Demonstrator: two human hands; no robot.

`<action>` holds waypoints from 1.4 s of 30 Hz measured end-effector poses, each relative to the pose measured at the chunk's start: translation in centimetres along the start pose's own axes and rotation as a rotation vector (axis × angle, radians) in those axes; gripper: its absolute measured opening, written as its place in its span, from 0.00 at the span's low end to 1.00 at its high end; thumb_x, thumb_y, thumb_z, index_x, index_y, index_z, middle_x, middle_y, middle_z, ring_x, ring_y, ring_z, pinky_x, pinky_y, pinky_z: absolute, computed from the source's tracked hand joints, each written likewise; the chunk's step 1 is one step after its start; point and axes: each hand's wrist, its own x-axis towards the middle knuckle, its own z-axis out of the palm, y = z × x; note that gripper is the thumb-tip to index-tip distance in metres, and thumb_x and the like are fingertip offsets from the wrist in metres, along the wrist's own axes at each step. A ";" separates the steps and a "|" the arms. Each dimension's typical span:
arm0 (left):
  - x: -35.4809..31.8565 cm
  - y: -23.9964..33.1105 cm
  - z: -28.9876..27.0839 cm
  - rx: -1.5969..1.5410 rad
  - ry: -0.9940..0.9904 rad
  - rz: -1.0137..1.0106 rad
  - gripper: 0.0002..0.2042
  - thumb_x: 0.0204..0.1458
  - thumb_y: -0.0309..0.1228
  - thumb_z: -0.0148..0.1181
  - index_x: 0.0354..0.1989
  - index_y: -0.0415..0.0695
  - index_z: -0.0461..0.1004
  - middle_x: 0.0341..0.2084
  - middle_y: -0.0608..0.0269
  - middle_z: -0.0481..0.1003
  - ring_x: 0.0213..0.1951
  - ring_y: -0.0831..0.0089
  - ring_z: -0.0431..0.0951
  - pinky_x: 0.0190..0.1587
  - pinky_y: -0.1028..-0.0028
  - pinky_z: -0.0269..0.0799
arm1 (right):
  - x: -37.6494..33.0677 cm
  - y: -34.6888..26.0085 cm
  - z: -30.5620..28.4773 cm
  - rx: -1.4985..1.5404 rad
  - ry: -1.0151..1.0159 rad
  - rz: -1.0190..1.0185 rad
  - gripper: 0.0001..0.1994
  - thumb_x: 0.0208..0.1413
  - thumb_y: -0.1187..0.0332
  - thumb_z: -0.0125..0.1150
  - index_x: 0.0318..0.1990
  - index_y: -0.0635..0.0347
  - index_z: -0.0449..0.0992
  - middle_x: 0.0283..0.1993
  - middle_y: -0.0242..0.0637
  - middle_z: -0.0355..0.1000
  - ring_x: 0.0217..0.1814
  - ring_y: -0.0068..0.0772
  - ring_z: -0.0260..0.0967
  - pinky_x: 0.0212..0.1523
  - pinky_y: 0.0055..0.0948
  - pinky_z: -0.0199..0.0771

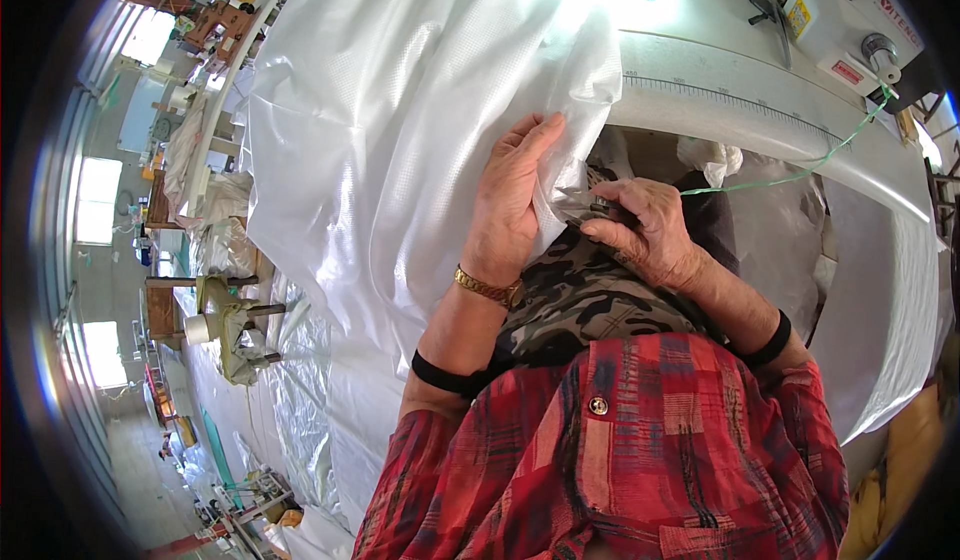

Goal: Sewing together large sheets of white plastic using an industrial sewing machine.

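Note:
A large sheet of shiny white plastic fabric [410, 110] drapes over the table and down at my left. My left hand [507, 192] pinches its edge between thumb and fingers, near the table's front. Close by, my right hand [648, 225] is closed round small dark metal thread snips [576, 210], whose blades reach the sheet's lower corner. Fingers partly cover the snips' handle. A thin green cord [790, 175] runs from my right hand to the machine at the upper right.
The pale sewing table [690, 55] has a ruler scale along its front edge. A white machine head [835, 35] with a round metal knob stands at the upper right. Clear plastic [775, 215] hangs beneath the edge. A stool with olive cloth [228, 330] is off to the left.

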 end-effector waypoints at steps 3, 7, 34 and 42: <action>-0.1 -0.2 0.5 -0.019 0.108 0.004 0.11 0.56 0.30 0.64 0.42 0.38 0.73 0.35 0.64 0.77 0.35 0.78 0.78 0.38 0.79 0.77 | 0.2 0.1 0.3 0.001 0.008 -0.015 0.21 0.49 0.55 0.70 0.40 0.65 0.75 0.30 0.45 0.75 0.30 0.48 0.74 0.33 0.38 0.74; -0.3 -0.1 0.1 0.004 -0.002 0.011 0.12 0.55 0.31 0.65 0.44 0.38 0.73 0.35 0.63 0.77 0.35 0.78 0.79 0.38 0.79 0.77 | 0.5 -0.3 0.3 -0.016 0.014 -0.052 0.21 0.50 0.54 0.69 0.41 0.63 0.76 0.30 0.43 0.75 0.30 0.46 0.74 0.33 0.38 0.74; -0.3 -0.3 0.4 0.162 -0.089 0.101 0.09 0.60 0.32 0.59 0.35 0.39 0.77 0.28 0.70 0.76 0.28 0.85 0.73 0.31 0.82 0.70 | 1.2 -2.5 -2.5 -0.025 -0.036 0.214 0.19 0.53 0.56 0.68 0.37 0.67 0.77 0.28 0.47 0.74 0.29 0.50 0.74 0.31 0.39 0.73; 0.0 -0.3 0.3 0.257 -0.100 0.191 0.08 0.59 0.32 0.60 0.31 0.40 0.77 0.25 0.74 0.74 0.26 0.89 0.69 0.27 0.83 0.64 | 0.9 -2.3 -2.0 -0.034 -0.061 0.145 0.19 0.52 0.56 0.69 0.37 0.67 0.77 0.27 0.47 0.75 0.26 0.49 0.74 0.29 0.39 0.73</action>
